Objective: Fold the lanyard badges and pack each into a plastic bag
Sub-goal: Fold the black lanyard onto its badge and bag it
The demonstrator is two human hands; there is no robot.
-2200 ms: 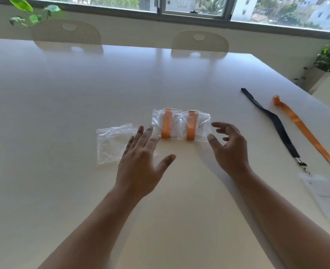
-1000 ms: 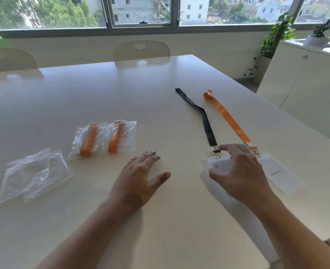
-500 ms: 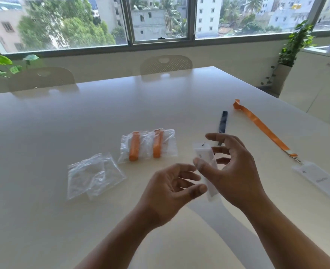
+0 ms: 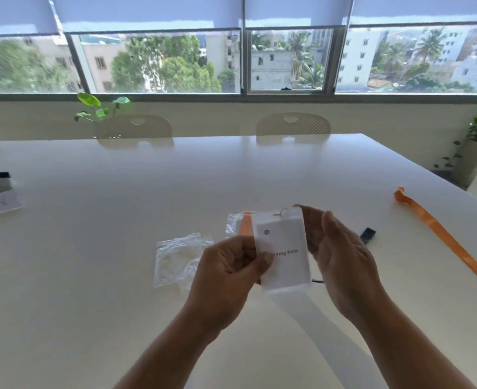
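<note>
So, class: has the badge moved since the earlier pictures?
Yes. The badge lay on the table beside the orange lanyard; now the left hand pinches it off the table, well left of that lanyard, in front of the packed bag.

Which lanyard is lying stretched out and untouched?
The long orange lanyard at the right side of the table. The dark lanyard disappears behind the right hand, and the other orange one sits folded in a bag.
</note>
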